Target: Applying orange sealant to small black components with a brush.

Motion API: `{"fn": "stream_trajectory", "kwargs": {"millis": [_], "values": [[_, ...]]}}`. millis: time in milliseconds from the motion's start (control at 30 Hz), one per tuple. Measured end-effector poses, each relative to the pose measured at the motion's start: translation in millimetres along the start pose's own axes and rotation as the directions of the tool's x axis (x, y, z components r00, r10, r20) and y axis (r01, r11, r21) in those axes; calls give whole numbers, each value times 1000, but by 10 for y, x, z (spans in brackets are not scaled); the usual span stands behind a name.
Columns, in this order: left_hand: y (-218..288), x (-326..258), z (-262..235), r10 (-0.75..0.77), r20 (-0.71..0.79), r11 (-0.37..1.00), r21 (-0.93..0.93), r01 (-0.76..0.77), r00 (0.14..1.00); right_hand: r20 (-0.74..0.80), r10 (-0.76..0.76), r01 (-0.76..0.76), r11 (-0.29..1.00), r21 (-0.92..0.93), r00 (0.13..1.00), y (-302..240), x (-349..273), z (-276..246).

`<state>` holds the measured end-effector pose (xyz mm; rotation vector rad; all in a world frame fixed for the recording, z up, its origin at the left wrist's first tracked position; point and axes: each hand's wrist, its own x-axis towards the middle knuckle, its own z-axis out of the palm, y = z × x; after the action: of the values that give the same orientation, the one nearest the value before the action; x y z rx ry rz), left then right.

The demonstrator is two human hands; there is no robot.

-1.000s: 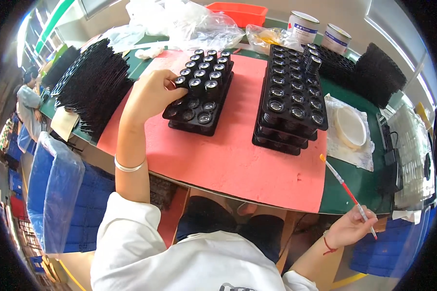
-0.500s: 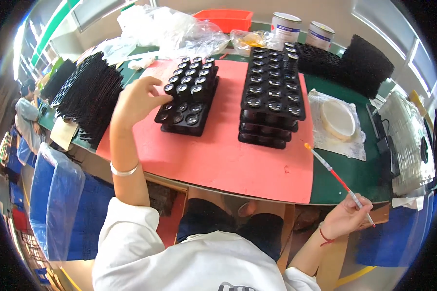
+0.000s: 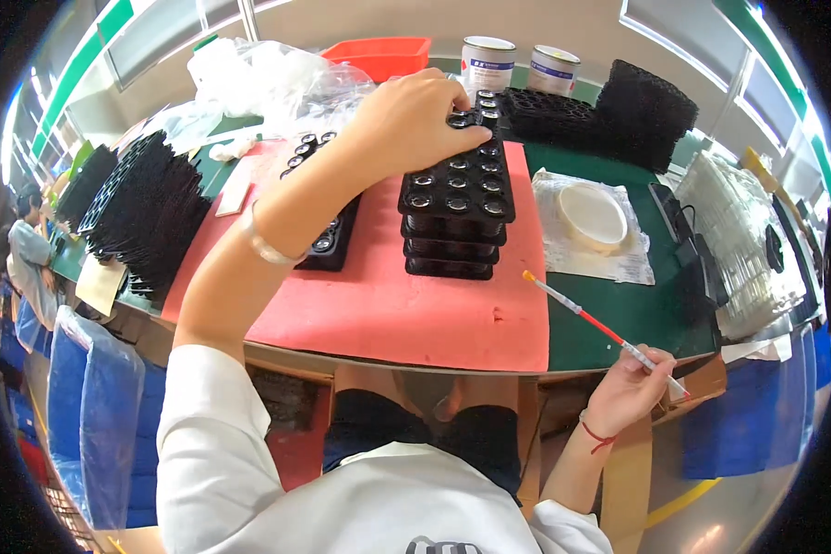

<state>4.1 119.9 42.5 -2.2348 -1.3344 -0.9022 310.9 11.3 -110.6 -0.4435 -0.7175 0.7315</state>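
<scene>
My left hand [image 3: 411,125] reaches over the stack of black trays [image 3: 448,247] at the middle right. Its thumb and fingers close around a black round part [image 3: 462,119] with a shiny top, near the stack's far end. Rows of similar parts sit in the top tray. Under my left forearm lies another black tray [image 3: 328,258] with such parts, mostly hidden by the arm. Down at the table's front right, my right hand [image 3: 632,383] holds a thin brush [image 3: 586,314] with a red and white handle. The brush's orange tip points up and left.
Under the trays lies a pink mat [image 3: 397,323]. A round shallow dish [image 3: 593,218] rests on white paper at right. Behind stand two cans [image 3: 487,65], a red bin [image 3: 379,57] and plastic bags [image 3: 268,83]. Stacks of black grids [image 3: 148,203] stand at far left and back right.
My left hand has moved right and away from the left tray to the right-hand stack, and now grips a part there. My right hand still holds the brush. The view has shifted slightly.
</scene>
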Motion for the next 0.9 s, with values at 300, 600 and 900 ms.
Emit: {"fn": "stream_trajectory", "kwargs": {"millis": [300,600,900], "values": [[-27,284,269,-193,212,979,-19,201,958,-25,-41,39,996,-82,999,-192,114,-146],[805,-328,-372,42,269,765,-628,142,962,65,-363,336,761,-554,929,-366,398,-215],[685,-1262,76,178,361,719,-683,130,915,292,-206,356,614,-705,934,-213,601,123]]}}
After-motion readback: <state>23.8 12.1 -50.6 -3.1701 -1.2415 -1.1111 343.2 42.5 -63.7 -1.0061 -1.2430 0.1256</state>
